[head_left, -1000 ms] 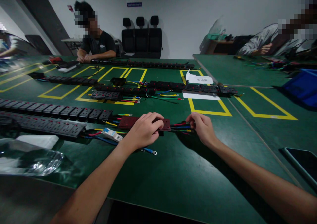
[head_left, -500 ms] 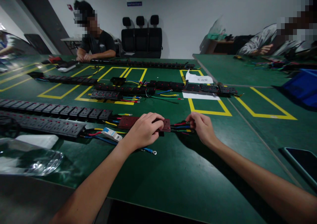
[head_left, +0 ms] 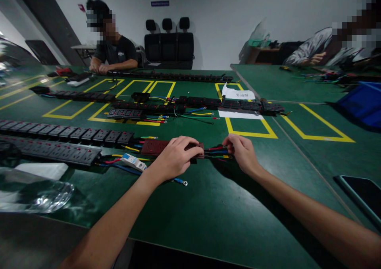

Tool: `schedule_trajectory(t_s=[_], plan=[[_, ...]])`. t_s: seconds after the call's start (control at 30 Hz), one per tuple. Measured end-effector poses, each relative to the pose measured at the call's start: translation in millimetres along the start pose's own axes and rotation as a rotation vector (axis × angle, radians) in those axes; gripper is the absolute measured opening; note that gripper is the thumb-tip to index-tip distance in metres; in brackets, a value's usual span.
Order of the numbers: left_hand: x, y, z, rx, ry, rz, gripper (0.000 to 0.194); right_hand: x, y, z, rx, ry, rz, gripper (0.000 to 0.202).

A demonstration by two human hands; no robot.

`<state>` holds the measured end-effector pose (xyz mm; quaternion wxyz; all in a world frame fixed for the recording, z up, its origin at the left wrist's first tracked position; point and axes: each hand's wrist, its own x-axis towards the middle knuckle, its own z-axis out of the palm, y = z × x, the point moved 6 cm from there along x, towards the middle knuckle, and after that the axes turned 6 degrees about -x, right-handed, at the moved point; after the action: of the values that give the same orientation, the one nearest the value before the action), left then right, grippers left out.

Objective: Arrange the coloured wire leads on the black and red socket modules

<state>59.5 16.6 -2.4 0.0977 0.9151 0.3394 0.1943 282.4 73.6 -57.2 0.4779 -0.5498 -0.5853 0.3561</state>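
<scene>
A dark red socket strip (head_left: 151,146) lies on the green table in front of me. My left hand (head_left: 175,158) is closed over its right part, fingers wrapped across the top. From the strip's right end run several coloured wires (head_left: 216,151) with ring terminals. My right hand (head_left: 241,152) pinches the ends of these wires; the fingertips partly hide them. Left of my left wrist lies a white and blue circuit breaker (head_left: 133,162) among wires. A blue wire with a ring terminal (head_left: 182,181) sticks out below my left hand.
Two rows of black socket modules (head_left: 86,136) lie at left, beside a clear plastic bottle (head_left: 38,191). Farther back are more black socket strips (head_left: 202,101) and white paper (head_left: 239,93). A phone (head_left: 358,195) and a blue bin (head_left: 361,104) are at right. A co-worker (head_left: 116,50) sits opposite.
The camera view shifts slightly. My left hand's thumb and fingers have moved a little on the red strip; my right hand keeps its pinch on the wires.
</scene>
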Motion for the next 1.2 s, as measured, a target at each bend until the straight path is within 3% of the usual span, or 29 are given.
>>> schedule_trajectory(t_s=[1.2], plan=[[0.3,-3.2,3.3,-0.090,0.001,-0.025,0.040,0.1,0.6,0.3,-0.008,-0.011,-0.008,0.040]])
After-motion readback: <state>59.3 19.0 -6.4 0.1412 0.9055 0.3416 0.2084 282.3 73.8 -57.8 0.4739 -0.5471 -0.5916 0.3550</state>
